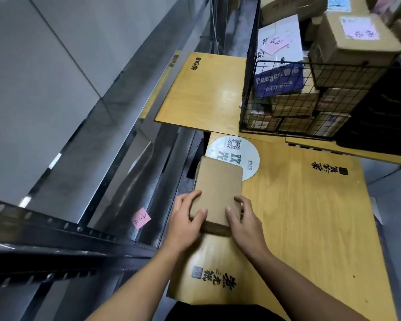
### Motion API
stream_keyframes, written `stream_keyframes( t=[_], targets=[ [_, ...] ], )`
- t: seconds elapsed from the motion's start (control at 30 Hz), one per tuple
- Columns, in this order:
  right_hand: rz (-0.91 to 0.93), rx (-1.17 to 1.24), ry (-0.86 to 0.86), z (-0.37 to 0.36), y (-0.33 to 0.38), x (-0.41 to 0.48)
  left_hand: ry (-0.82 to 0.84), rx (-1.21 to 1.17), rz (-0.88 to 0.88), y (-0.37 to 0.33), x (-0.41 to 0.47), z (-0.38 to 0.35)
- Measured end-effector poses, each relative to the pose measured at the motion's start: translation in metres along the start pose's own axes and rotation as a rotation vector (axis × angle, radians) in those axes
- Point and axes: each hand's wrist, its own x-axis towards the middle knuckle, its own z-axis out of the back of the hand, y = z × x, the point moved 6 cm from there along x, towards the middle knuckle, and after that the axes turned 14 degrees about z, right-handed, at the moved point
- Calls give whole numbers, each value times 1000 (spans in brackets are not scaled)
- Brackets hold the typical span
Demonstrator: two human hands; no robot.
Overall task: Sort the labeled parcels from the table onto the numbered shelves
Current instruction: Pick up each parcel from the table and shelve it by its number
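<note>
A plain brown cardboard parcel [218, 191] is held above the left edge of the yellow wooden table [310, 216]. My left hand [186, 218] grips its near left corner and my right hand [243, 218] grips its near right corner, thumbs on top. No label shows on the parcel's upper face. To the left stands the metal shelf rack [63, 228], with a pink sticky note [140, 218] on one shelf edge.
A black wire basket [287, 126] full of cardboard parcels, some with pink labels, stands at the back right. A second yellow table [202, 93] lies behind. A round white sticker [232, 149] with a QR code sits on the table just beyond the parcel.
</note>
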Motion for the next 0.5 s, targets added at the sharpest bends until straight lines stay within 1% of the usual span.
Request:
stream_keyframes(
  t=[0.13, 0.23, 0.3, 0.4, 0.43, 0.5],
  targets=[
    [-27, 164, -74, 40, -3, -1, -12, -323, 45, -23, -13, -9],
    [-26, 345, -63, 68, -10, -5, -23, -427, 96, -38, -20, -21],
    [3, 439, -60, 83, -14, -10, 60, -497, 134, -47, -25, -38],
    [58, 428, -39, 101, -16, -19, 264, -644, 209, -60, -36, -69],
    [79, 388, -24, 107, -16, -22, 295, -669, 205, -65, -41, -77],
    [103, 277, -1, 116, -19, -24, 289, -673, 171, -73, -49, -85]
  ],
)
